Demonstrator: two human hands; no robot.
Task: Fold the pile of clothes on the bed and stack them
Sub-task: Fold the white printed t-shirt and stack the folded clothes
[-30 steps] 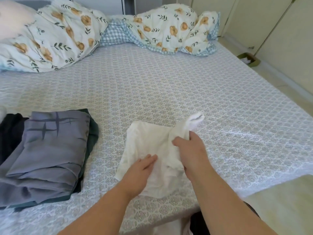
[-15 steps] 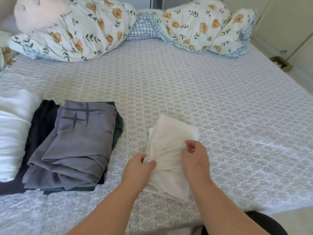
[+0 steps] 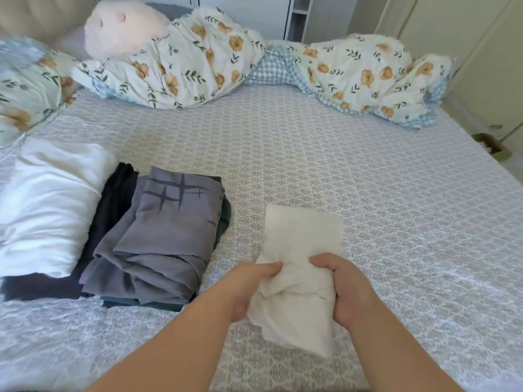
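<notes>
Gripping the white garment from both sides now, your left hand and right hand have curled round its near half, bunching the cloth between them. A moment ago your fingers only pinched and smoothed it as it lay in a narrow fold; a second back a sleeve was still sticking up on the right. That sleeve is tucked in, and the piece has become a compact oblong lying on the bed, its far end flat, its near end gathered in your grip.

This reads as the fold being finished and the lift about to begin. The stack sits just left of the garment, grey piece on top with darker ones beneath, and a white pillow beyond it further left. Carrying the bundle over looks like the next call; mind that the squeezed near end may spring loose and spoil the fold when you set it down.
</notes>
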